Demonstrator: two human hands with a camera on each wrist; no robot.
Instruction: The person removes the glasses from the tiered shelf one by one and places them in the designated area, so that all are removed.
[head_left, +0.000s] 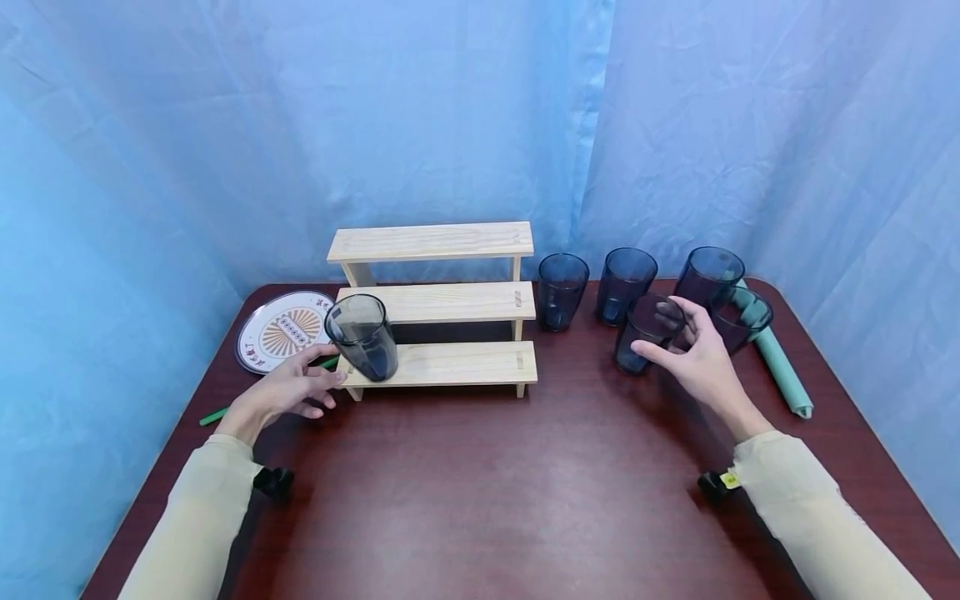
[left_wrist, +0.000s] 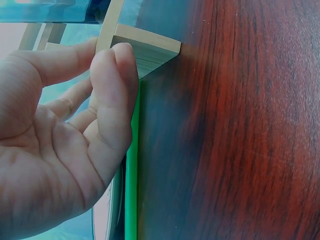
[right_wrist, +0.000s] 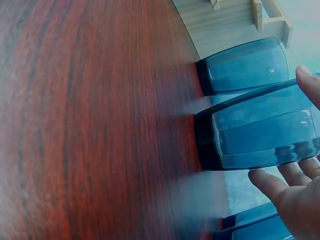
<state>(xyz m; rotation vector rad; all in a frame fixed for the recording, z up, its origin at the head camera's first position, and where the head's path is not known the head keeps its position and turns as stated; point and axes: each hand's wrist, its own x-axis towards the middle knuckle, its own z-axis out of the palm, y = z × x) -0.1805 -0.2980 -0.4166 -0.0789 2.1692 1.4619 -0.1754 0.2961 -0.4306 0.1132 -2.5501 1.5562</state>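
My right hand (head_left: 701, 358) holds a dark tinted drinking glass (head_left: 637, 354), thumb on one side and fingers on the other, near its rim. In the right wrist view this glass (right_wrist: 260, 130) stands close to the tabletop; I cannot tell whether its base touches. My left hand (head_left: 288, 387) is at the left end of a three-tier wooden shelf (head_left: 450, 362), its fingertips at the end of the lowest board. Another tinted glass (head_left: 367, 342) sits on that board, just beside the left hand. The left wrist view shows loosely bent fingers (left_wrist: 115, 90) in front of the shelf end.
More tinted glasses stand right of the shelf, one (head_left: 562, 292) nearest it, others (head_left: 708, 279) behind the right hand. A green roll (head_left: 783, 375) lies at the right edge. At left are a patterned plate (head_left: 262, 337) and a green stick (head_left: 213, 417). Blue curtains (head_left: 450, 108) surround the table.
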